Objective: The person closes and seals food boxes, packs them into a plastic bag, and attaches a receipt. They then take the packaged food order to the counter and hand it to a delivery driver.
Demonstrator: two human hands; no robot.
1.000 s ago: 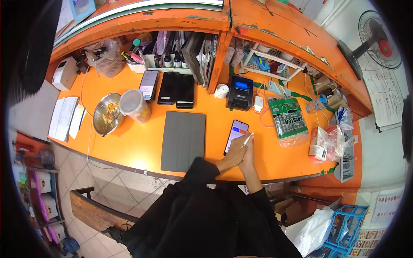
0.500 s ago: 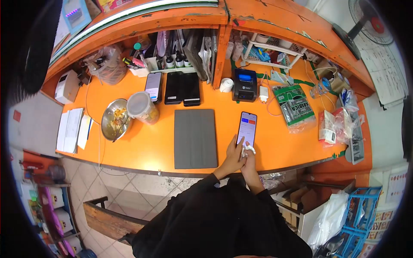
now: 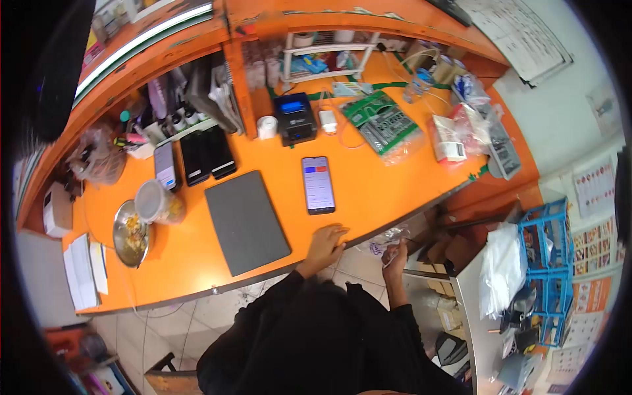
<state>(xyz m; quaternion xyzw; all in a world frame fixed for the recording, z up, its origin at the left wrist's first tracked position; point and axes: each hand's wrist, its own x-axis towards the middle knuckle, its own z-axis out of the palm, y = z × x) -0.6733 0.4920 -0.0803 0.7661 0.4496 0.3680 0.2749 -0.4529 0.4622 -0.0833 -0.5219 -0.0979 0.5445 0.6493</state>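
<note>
My left hand (image 3: 324, 246) rests at the front edge of the orange table, its fingers loosely stretched and nothing visible in them. Just beyond it lies a smartphone (image 3: 318, 185), screen lit, untouched by either hand. To the right, past the table edge, my right hand (image 3: 395, 261) is closed round a small white crumpled piece, of which only a pale sliver shows. A dark grey tablet case (image 3: 247, 222) lies flat to the left of the phone.
A steel bowl of food (image 3: 132, 254) stands at left beside a lidded plastic tub (image 3: 160, 203). Behind are two black devices (image 3: 207, 156), a paper roll (image 3: 266, 127), a small printer (image 3: 295, 119) and a green-printed plastic pack (image 3: 383, 125). Blue crates (image 3: 546, 257) stand at right.
My hands have come apart and left the phone lying on the table. My right hand has moved right, off the table, with the white piece. The view has turned right.
</note>
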